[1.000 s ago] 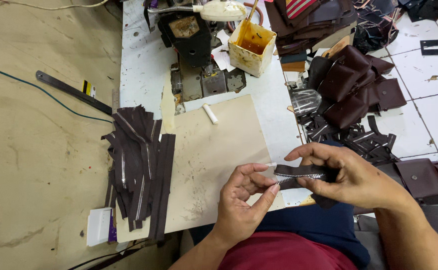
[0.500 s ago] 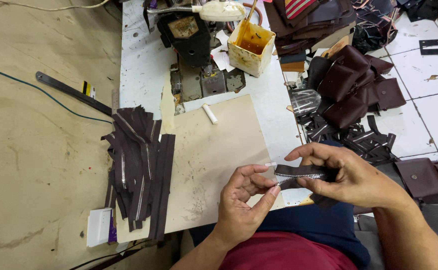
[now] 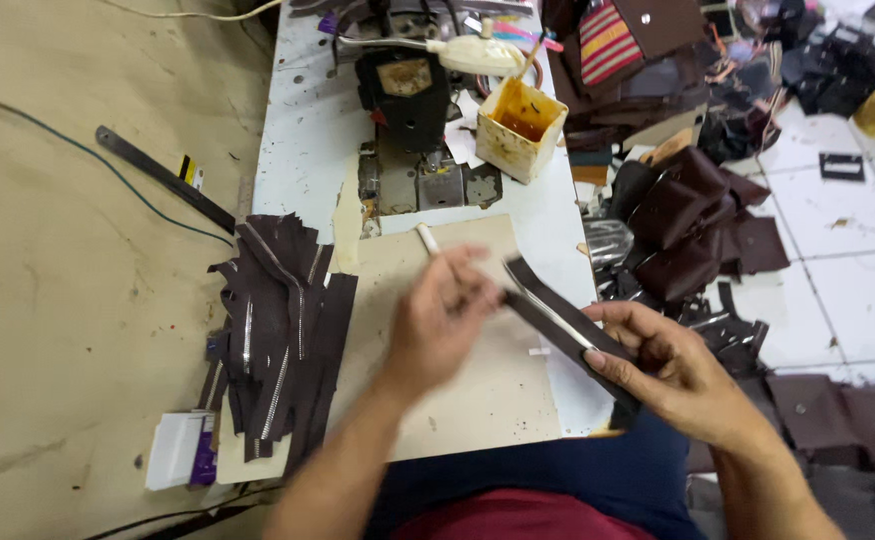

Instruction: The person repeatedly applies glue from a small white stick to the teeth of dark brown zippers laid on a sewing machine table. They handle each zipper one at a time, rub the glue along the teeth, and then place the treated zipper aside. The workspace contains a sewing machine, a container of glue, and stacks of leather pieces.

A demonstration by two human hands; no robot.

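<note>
My right hand [image 3: 680,372] grips the near end of a long dark brown leather strip with a zipper [image 3: 561,322], which slants up and to the left over the tan cardboard sheet [image 3: 478,400]. My left hand [image 3: 445,318] is blurred over the cardboard, its fingers curled at the strip's far end beside a small white stick [image 3: 427,239]. I cannot tell whether it grips the strip.
A pile of dark zipper strips [image 3: 280,330] lies left of the cardboard. A sewing machine [image 3: 405,95] and a stained yellow glue tub [image 3: 521,127] stand at the back. Brown leather pieces [image 3: 693,225] are heaped on the right over the tiled floor. A white box [image 3: 175,450] sits near left.
The strip was held short and level between both hands near my lap. It now stretches out diagonally, and my left hand has moved up and away along it.
</note>
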